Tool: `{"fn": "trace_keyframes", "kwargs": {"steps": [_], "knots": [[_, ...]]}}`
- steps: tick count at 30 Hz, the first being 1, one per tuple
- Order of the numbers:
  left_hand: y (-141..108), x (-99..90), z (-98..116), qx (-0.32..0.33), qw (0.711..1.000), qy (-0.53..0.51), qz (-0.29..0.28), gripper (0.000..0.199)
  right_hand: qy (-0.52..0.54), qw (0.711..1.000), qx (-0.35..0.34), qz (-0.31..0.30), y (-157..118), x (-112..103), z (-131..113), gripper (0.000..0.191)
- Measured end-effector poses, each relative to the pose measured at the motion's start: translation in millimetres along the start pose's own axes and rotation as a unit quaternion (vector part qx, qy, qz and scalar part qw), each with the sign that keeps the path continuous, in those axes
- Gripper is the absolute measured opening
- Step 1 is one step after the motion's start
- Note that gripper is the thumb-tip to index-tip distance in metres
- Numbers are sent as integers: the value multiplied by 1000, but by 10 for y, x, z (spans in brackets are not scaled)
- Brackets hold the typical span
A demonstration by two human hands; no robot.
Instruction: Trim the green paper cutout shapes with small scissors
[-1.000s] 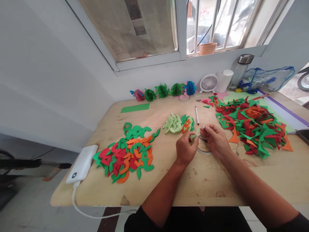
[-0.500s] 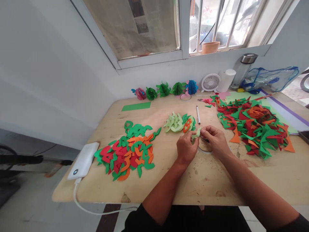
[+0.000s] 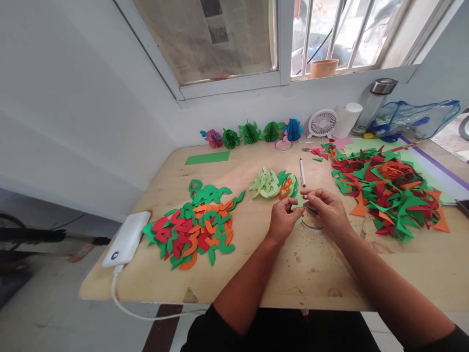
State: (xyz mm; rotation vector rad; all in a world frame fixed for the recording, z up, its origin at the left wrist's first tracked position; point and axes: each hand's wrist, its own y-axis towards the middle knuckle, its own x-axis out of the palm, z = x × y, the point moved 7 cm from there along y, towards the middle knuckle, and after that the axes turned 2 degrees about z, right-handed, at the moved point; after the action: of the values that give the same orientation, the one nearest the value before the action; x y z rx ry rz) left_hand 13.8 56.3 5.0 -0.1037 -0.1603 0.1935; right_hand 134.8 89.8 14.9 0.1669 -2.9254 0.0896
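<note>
A small light green paper piece is pinched between the thumb and fingers of my left hand. Close on its right, my right hand has thumb and fingertips drawn together beside the paper; what they hold, if anything, is too small to make out. Beneath my hands a thin ring-shaped object lies on the table, partly covered. Just beyond them sit a heap of light green paper cutouts and an orange paper cutout on green ones. A white pen lies behind my right hand.
Red, green and orange cutouts spread at left, near a white power bank with a cable. Paper scraps pile up at right. Along the wall stand folded paper turtles, a small fan and a glass bottle.
The light green piece has shifted in my left fingers and hangs more upright. My right fingertips have drawn slightly away from it. The view has tilted a little.
</note>
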Motion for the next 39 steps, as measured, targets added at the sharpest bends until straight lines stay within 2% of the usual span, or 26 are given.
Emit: {"fn": "trace_keyframes", "kwargs": {"steps": [2, 5, 8, 12, 19, 25, 33, 39], "knots": [[-3, 25, 2, -15, 1000, -24, -12, 20, 5, 1000, -5, -7, 0, 13, -3, 22], [-11, 56, 2, 0, 1000, -8, -27, 16, -1, 1000, -6, -7, 1, 15, 5, 22], [-13, 71, -24, 16, 999, 8, -31, 12, -24, 1000, 0, 8, -4, -7, 11, 25], [-18, 93, -30, 7, 999, -19, -38, 15, -28, 999, 11, 23, -26, -12, -6, 25], [-40, 52, 14, -27, 996, -83, -4, 21, -18, 999, 20, 18, -42, 33, 2, 24], [-34, -21, 9, -40, 996, -72, 32, 24, -15, 1000, 25, 3, -33, 36, 65, 22], [-39, -19, 47, -16, 997, -69, 33, 25, -42, 999, 13, 12, -28, 25, 58, 27], [-33, -21, 11, -27, 997, -70, 33, 24, -46, 999, -3, 3, -13, 25, 55, 23]]}}
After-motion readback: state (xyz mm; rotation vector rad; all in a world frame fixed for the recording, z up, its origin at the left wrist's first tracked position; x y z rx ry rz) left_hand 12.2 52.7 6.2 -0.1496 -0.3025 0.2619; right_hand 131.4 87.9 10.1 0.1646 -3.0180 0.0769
